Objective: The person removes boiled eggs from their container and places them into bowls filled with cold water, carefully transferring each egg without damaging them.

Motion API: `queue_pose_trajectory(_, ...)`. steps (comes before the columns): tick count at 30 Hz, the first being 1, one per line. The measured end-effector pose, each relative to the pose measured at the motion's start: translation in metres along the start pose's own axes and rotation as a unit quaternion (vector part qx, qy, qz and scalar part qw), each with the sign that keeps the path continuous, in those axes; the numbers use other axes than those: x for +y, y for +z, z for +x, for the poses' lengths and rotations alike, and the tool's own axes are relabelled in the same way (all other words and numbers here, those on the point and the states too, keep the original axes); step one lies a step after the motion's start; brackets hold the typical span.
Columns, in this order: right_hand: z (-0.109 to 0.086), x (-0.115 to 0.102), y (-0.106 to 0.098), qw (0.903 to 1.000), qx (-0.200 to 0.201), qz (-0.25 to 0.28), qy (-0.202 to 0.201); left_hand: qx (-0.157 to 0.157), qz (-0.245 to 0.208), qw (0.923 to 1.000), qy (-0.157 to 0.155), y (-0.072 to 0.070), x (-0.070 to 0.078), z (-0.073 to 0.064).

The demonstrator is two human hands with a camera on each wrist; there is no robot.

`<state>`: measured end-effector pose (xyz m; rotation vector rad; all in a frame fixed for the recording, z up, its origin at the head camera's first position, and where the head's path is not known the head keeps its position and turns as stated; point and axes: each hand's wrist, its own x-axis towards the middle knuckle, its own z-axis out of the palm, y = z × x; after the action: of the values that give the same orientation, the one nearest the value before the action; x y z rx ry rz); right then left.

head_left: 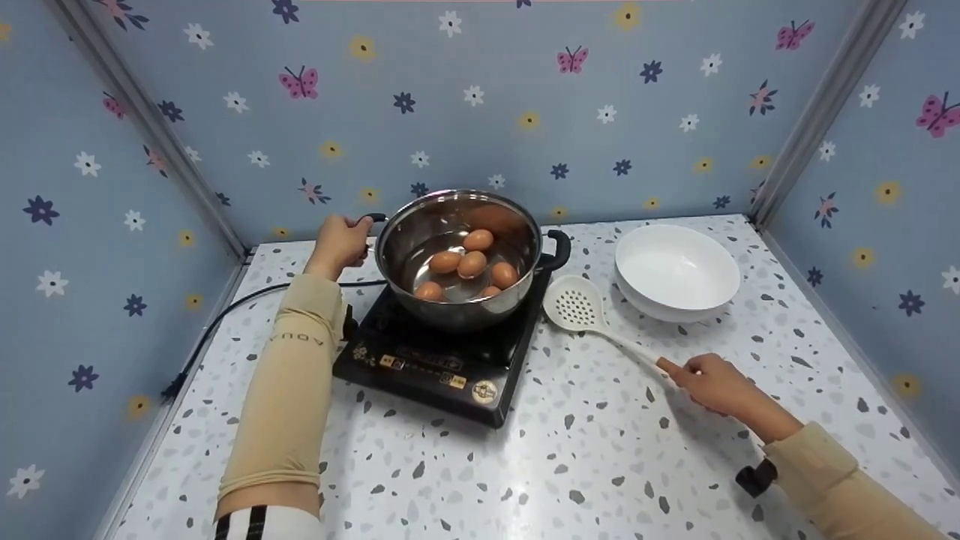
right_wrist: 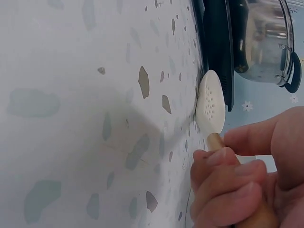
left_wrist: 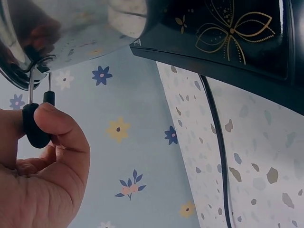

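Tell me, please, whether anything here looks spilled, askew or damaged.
The cooker under the pot looks askew: its front edge runs slanted to the back wall. No spill shows on the countertop; fine cracks in the eggs would be too small to see.

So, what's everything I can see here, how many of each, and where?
Tabletop: one, white with grey flecks, centre
Wall panels: three, blue with flowers and butterflies, back and both sides
Induction cooker: one, black, on tabletop
Stockpot: one, silver, on cooker
Eggs: six visible, brown, inside stockpot
Bowl: one, white, tabletop's right
Skimmer: one, white with wooden handle, right of cooker
Power cord: one, black, left of cooker
Wrist devices: two, black, at cuffs
Sleeves: two, beige, on forearms
Left hand: one, bare, gripping stockpot
Right hand: one, bare, gripping skimmer
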<state>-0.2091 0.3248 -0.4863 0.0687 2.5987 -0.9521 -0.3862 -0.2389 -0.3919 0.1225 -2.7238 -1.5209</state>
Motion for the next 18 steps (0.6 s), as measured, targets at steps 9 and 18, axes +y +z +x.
queue_pose_trajectory(9, -0.001, 0.005, -0.004, 0.9999, 0.012, -0.011, 0.006, -0.029, -0.006, 0.9995, -0.004, -0.002, -0.003, -0.007)
queue_pose_trajectory(18, -0.010, 0.005, -0.017, 0.9987, 0.013, -0.041, -0.026, -0.032, 0.016, 0.9993, -0.009, -0.003, -0.003, -0.014)
